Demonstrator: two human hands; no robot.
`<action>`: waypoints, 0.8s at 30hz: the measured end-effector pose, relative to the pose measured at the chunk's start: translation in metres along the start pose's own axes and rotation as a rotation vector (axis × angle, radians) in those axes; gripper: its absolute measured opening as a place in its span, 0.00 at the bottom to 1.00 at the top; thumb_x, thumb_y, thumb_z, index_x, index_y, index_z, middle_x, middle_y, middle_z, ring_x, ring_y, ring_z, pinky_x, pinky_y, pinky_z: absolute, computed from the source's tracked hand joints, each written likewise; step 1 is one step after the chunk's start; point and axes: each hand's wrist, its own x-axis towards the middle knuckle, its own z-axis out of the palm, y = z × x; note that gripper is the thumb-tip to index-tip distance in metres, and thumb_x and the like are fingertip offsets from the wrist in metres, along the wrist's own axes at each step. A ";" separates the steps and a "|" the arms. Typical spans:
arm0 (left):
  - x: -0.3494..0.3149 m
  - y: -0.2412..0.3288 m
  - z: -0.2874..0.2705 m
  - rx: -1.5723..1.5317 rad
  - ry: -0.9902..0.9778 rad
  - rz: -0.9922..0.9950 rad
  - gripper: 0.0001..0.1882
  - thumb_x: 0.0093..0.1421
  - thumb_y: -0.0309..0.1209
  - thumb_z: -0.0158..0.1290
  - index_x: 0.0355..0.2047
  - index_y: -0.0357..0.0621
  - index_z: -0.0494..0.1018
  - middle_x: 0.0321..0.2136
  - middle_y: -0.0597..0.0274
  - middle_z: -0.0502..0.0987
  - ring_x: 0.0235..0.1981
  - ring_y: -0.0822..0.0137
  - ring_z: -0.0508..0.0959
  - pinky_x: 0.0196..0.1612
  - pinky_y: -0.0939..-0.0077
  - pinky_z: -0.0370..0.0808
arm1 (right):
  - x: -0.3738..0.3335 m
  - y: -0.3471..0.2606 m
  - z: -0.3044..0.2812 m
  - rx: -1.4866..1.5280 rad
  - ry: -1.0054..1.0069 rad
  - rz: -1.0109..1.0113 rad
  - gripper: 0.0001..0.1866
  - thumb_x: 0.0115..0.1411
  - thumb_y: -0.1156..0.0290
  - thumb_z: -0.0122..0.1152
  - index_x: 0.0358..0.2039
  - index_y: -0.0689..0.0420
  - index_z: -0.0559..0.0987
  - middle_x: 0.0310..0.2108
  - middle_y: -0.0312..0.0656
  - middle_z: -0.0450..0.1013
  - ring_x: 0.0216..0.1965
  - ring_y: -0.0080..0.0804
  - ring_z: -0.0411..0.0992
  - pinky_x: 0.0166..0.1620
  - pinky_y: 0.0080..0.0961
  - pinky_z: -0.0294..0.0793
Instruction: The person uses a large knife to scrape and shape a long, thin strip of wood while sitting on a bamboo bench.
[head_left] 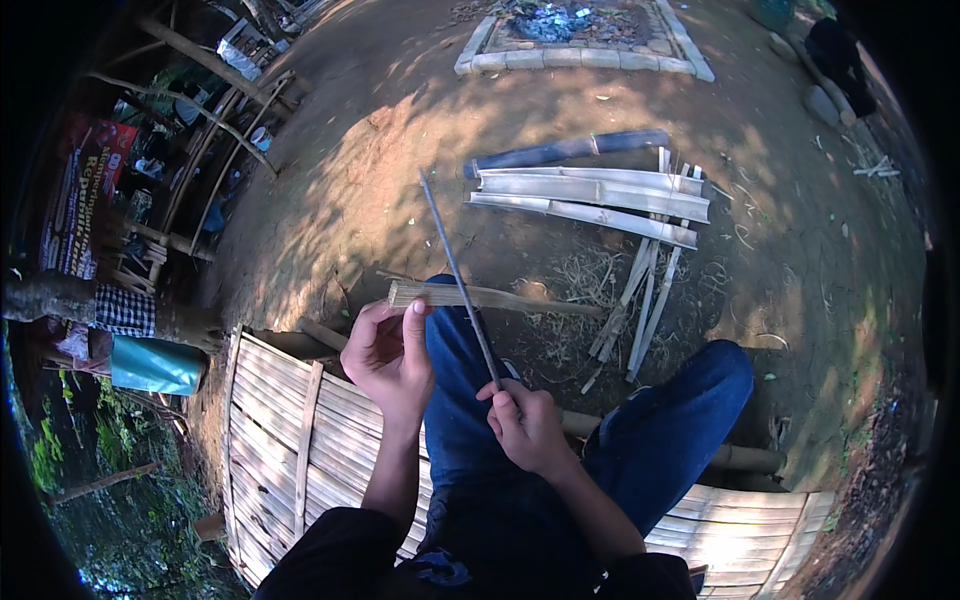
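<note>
My left hand [392, 350] is closed on the near end of a split bamboo strip [525, 301], with the thumb on top. The strip reaches out to the right over my left knee. In my right hand [527, 425] is a long knife [458, 275], its narrow dark blade pointing up and to the left. The blade crosses the strip just right of my left fingers; whether its edge touches the wood I cannot tell. My fist hides the knife's handle.
Beyond my knees lie split bamboo halves [590, 187], a dark bamboo pole [570, 150] and thin strips [655, 300] on the dirt. Curly shavings [570, 335] are scattered near them. I sit on a slatted bamboo bench [270, 430]. A brick-edged fire pit [590, 58] lies farther off.
</note>
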 end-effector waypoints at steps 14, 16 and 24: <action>0.001 -0.008 -0.008 -0.005 0.052 -0.006 0.09 0.60 0.17 0.51 0.41 0.29 0.69 0.31 0.55 0.77 0.34 0.71 0.79 0.40 0.78 0.77 | -0.005 0.039 0.004 0.101 0.000 0.193 0.20 0.69 0.59 0.40 0.32 0.63 0.73 0.12 0.32 0.62 0.12 0.14 0.60 0.16 0.15 0.58; -0.002 -0.006 -0.005 0.002 0.023 0.016 0.09 0.59 0.17 0.51 0.41 0.29 0.69 0.33 0.55 0.77 0.34 0.70 0.79 0.40 0.79 0.77 | -0.004 0.020 0.009 0.083 -0.016 0.027 0.21 0.67 0.56 0.43 0.33 0.64 0.74 0.12 0.32 0.62 0.13 0.14 0.61 0.18 0.16 0.58; 0.001 -0.002 -0.004 0.082 -0.070 0.111 0.15 0.60 0.19 0.51 0.48 0.30 0.69 0.44 0.49 0.74 0.39 0.66 0.78 0.40 0.74 0.79 | 0.000 0.083 0.009 0.263 0.100 0.238 0.27 0.69 0.51 0.37 0.29 0.64 0.72 0.12 0.32 0.61 0.11 0.16 0.59 0.14 0.16 0.57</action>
